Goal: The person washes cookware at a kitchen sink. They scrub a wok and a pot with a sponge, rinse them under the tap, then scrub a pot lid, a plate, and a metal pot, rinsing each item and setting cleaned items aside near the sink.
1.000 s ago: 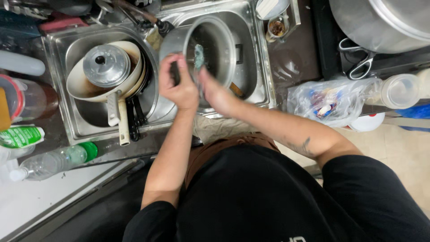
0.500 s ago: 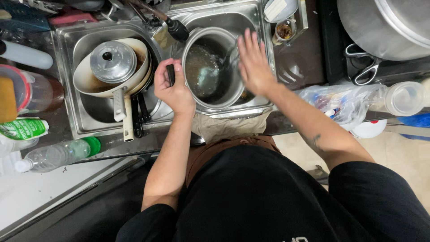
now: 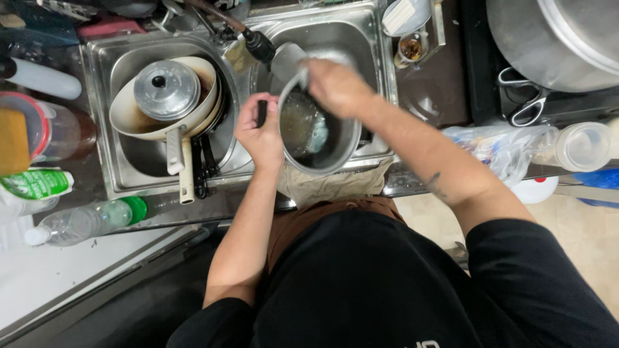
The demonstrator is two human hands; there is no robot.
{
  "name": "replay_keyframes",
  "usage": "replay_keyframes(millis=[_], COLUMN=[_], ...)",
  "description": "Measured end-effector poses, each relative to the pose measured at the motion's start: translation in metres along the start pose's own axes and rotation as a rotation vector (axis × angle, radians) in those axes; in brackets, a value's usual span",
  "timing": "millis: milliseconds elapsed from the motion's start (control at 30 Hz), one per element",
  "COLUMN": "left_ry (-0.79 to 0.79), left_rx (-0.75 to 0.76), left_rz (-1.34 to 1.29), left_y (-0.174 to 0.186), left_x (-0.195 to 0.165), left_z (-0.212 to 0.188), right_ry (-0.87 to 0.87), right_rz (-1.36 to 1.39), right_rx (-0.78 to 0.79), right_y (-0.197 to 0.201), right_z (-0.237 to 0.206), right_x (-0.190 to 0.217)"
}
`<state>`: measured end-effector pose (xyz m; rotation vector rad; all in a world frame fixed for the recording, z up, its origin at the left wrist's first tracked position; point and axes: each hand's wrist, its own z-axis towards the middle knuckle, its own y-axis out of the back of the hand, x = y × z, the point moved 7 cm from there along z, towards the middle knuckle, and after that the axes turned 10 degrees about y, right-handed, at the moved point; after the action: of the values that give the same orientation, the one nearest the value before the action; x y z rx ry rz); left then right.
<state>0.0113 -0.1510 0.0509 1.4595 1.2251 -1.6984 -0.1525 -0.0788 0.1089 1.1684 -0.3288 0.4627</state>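
A steel pot point(image 3: 320, 138) is held tilted over the right basin of a double steel sink point(image 3: 380, 77). My left hand point(image 3: 261, 132) grips the pot's black side handle. My right hand point(image 3: 335, 84) rests on the pot's far rim, fingers closed over it; whether it holds a sponge is hidden. Something pale and greenish lies inside the pot. A black faucet head point(image 3: 259, 45) hangs just above the pot's far left edge.
The left basin holds a cream pan point(image 3: 155, 119) with a metal lid point(image 3: 166, 89) on it and dark pans beneath. Plastic bottles point(image 3: 84, 222) and jars stand on the left counter. A large steel pot point(image 3: 554, 38), scissors point(image 3: 522, 103) and a plastic bag point(image 3: 503, 145) are at the right.
My right hand has come from the pot's right side to its far rim. The pot has tipped up and shifted toward me, while my left hand keeps its grip on the handle.
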Motion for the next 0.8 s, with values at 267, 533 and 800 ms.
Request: replay_keyframes(millis=[267,533,800], left_ry=[-0.101,-0.257,-0.586], left_rx=[-0.055,-0.081,0.082], left_rz=[0.029,0.037,0.24], left_y=[0.002,-0.023,-0.07], left_x=[-0.031,-0.075,-0.095], left_z=[-0.004,-0.006,-0.034], right_ry=[-0.31,-0.077,-0.703], right_rz=[0.131,-0.285,1.968], right_rx=[0.011,0.353,-0.76], right_y=[0.007,-0.059,-0.111], right_z=[-0.027,-0.073,-0.036], right_x=[-0.028,0.002,0.009])
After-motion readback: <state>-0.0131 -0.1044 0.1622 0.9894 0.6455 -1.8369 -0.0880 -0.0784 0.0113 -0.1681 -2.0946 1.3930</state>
